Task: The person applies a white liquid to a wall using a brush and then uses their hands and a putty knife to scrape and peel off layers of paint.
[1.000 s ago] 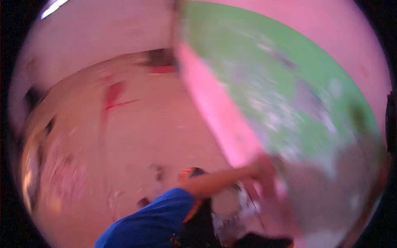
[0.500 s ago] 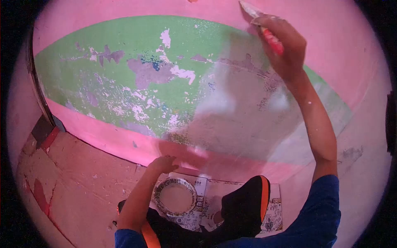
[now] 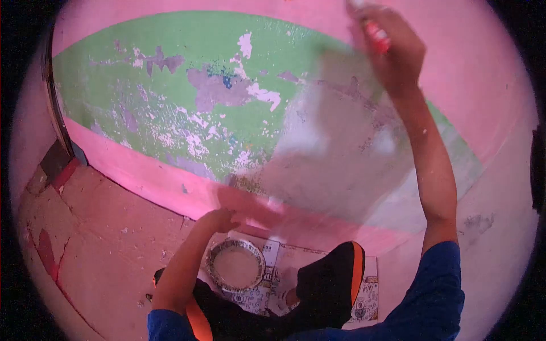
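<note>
Near the top right, my right hand is closed around a paintbrush with a red handle. Its pale head is blurred and partly cut off at the upper edge, close to the pink wall. Below it, a green patch with a curved border shows flaking paint, and a whitish-grey coat covers its right part. My left hand holds nothing, its fingers loosely apart beside the lower pink band of wall. Just under that hand stands a round tub of pale paint with a smeared rim.
Printed cardboard lies on the floor beneath the tub and my legs. My dark trousers with orange stripes flank the tub. A dark vertical edge borders the wall at left. The reddish floor carries scattered flakes.
My right hand and the paintbrush have risen slightly toward the top edge. The view has shifted a little, so the wall patch sits further right and the tub slightly left.
</note>
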Demonstrator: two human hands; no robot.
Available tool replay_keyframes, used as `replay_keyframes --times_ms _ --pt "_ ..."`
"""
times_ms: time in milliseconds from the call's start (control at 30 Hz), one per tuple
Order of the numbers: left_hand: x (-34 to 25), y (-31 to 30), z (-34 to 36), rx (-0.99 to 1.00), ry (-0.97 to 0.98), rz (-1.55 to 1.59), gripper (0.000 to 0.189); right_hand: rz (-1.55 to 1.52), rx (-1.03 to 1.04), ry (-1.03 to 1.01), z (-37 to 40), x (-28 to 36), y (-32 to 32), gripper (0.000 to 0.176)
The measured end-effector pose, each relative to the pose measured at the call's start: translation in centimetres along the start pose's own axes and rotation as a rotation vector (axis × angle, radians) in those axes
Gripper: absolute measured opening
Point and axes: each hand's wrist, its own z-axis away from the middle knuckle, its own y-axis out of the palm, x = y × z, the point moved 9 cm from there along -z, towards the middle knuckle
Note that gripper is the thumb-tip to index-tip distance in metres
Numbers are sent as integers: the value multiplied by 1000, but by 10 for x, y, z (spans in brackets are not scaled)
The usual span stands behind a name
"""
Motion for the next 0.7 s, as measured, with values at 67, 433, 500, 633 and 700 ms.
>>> replay_keyframes --times_ms 67,433,500,633,700 --pt "14 -4 -3 -45 -52 -22 56 214 103 34 22 14 18 11" --pt "32 -15 33 -22 -56 16 56 -1061 1074 1279 429 365 113 31" --pt "50 -6 22 -22 -55 -9 57 -1146 1140 1433 436 396 112 31" --pt "30 -10 25 7 -76 -38 57 -1208 1220 1438 452 435 130 28" --pt "28 -14 23 -7 -70 -68 55 -1019 1294 1409 474 448 142 26"
